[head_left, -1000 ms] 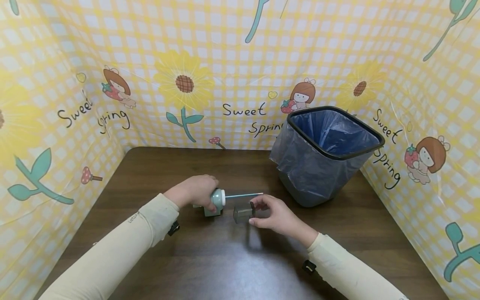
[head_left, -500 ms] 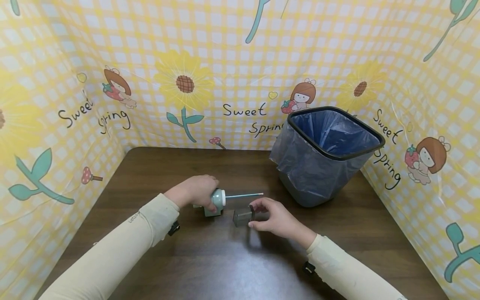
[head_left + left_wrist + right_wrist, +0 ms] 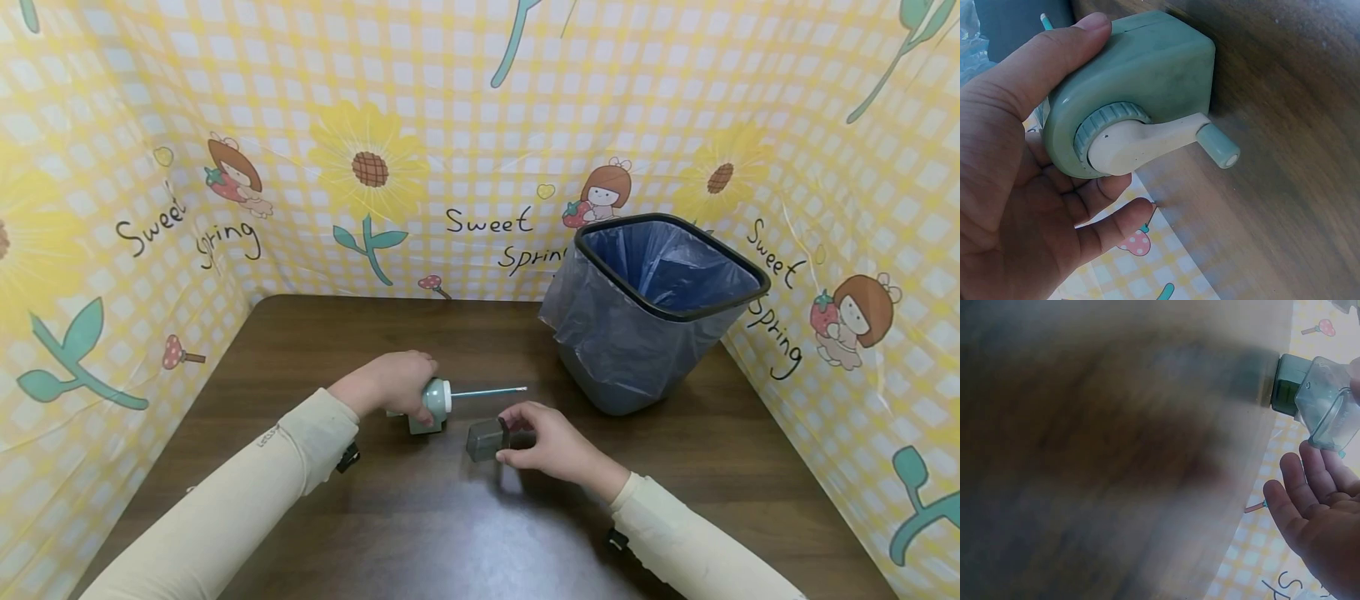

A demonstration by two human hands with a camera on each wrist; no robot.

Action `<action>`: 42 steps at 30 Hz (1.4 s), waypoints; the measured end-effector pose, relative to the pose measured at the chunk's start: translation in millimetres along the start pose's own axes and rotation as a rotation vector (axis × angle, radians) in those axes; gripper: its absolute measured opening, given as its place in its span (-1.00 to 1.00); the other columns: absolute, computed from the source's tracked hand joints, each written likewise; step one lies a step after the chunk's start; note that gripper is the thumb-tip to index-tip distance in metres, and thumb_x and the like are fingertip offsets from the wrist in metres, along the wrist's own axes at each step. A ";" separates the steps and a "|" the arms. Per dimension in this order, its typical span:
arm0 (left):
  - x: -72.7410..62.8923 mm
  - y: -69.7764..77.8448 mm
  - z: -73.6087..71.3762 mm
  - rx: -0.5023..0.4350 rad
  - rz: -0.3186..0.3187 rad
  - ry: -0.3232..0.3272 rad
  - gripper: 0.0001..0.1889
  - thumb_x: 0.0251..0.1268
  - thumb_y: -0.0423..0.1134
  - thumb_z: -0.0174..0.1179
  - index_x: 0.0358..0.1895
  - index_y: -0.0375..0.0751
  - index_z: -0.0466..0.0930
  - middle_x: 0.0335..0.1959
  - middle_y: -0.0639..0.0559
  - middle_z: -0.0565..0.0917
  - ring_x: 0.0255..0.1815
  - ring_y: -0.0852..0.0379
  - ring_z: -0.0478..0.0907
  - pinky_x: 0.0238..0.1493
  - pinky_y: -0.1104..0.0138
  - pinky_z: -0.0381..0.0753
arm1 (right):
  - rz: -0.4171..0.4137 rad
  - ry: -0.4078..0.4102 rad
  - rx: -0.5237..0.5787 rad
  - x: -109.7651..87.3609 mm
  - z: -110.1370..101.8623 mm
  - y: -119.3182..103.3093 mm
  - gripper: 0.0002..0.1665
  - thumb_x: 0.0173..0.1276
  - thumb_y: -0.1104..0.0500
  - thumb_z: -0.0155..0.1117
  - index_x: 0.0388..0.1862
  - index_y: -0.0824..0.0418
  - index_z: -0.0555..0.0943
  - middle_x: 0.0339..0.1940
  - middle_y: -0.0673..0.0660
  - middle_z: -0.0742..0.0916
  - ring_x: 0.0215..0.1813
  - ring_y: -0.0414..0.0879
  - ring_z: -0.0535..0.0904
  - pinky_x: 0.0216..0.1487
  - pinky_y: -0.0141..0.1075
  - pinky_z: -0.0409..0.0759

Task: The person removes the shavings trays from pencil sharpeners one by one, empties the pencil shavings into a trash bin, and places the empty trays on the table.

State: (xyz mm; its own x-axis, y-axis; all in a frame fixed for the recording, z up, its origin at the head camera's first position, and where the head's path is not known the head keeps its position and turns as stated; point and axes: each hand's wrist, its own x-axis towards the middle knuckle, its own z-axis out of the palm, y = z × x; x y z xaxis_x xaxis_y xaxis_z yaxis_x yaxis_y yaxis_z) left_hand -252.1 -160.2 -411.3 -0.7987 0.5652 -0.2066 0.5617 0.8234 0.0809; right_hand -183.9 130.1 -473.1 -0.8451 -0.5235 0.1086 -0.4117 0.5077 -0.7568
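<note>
My left hand point(image 3: 386, 383) grips a green hand-crank pencil sharpener point(image 3: 1141, 69) near the middle of the table. Its white crank point(image 3: 1154, 140) with a green knob faces the left wrist camera. A blue pencil point(image 3: 487, 392) sticks out of the sharpener's white-rimmed end, pointing right. Just to the right, my right hand point(image 3: 562, 446) pinches a smoky see-through shavings drawer point(image 3: 483, 439) between thumb and fingers. The drawer is apart from the sharpener. In the right wrist view the clear drawer point(image 3: 1329, 412) overlaps the sharpener's body point(image 3: 1288, 384); whether it holds shavings cannot be told.
A trash bin point(image 3: 622, 358) with a plastic liner and black rim stands on the right side of the brown table point(image 3: 322, 517), beyond my right hand. Patterned yellow check sheeting point(image 3: 465, 150) encloses the back and sides.
My right hand has shifted slightly toward me, bringing the drawer a little lower and clear of the pencil. My left hand and the sharpener have stayed in place.
</note>
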 end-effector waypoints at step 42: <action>-0.1 0.7 -1.1 -0.003 0.002 0.003 -0.26 -0.08 0.17 0.59 0.10 -0.27 0.63 0.02 -0.09 0.67 -0.13 0.06 0.56 -0.07 0.15 0.65 | 0.015 -0.074 -0.184 1.6 -1.5 7.7 -0.38 0.14 -0.10 0.58 0.11 0.12 0.64 -0.02 -0.05 0.70 0.05 -0.16 0.63 0.12 -0.16 0.62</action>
State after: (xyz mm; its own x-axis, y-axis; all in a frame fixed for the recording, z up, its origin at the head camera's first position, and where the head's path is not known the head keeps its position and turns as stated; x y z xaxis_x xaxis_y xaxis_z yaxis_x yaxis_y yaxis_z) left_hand -251.8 -159.6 -410.2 -0.7983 0.5668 -0.2033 0.5626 0.8225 0.0841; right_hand -189.0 134.1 -477.8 -0.8268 -0.5607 0.0453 -0.4606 0.6284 -0.6269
